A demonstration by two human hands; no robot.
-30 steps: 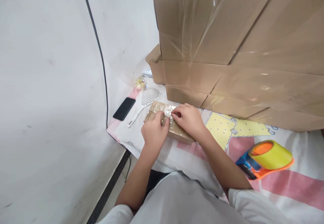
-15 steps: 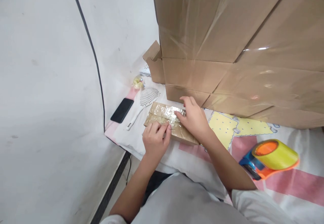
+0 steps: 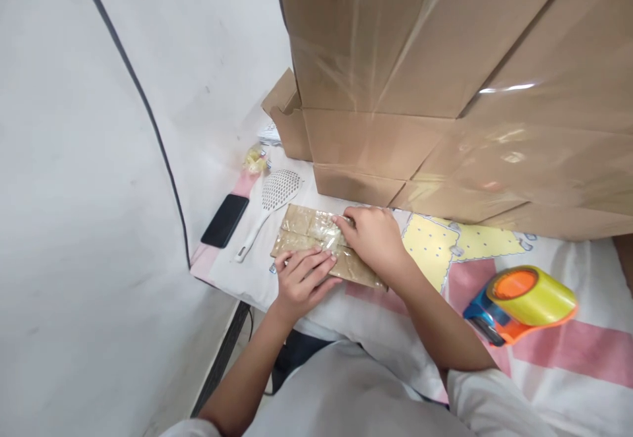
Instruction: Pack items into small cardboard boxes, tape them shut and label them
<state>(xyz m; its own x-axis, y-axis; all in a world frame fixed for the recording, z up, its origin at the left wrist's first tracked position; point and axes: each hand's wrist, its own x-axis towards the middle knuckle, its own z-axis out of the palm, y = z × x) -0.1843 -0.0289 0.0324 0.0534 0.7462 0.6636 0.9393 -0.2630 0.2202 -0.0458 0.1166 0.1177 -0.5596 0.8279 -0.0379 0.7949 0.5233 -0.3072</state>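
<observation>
A small flat cardboard box (image 3: pixel 301 221), its top covered with shiny clear tape, lies on the bedspread in front of me. My left hand (image 3: pixel 304 282) rests on its near edge, fingers stretched out over the top and thumb low at the near side. At the far right part of the box, my right hand (image 3: pixel 373 236) is closed around the edge, thumb on the taped top and the other fingers bent over the far side, partly hidden. Left of the box lies a white slotted skimmer (image 3: pixel 281 190) with a long handle.
A tall tape-covered carton (image 3: pixel 376 140) stands behind the box, with a smaller open carton (image 3: pixel 291 130) beside it. A black phone (image 3: pixel 225 221) lies at the left edge. On the right sits a tape dispenser (image 3: pixel 524 302) with a yellow roll. A cable (image 3: pixel 143 97) hangs along the wall.
My left fingers have gone from curled to spread flat over the box. The right hand has closed in on the far edge. The box's top now faces me more and the view has shifted slightly.
</observation>
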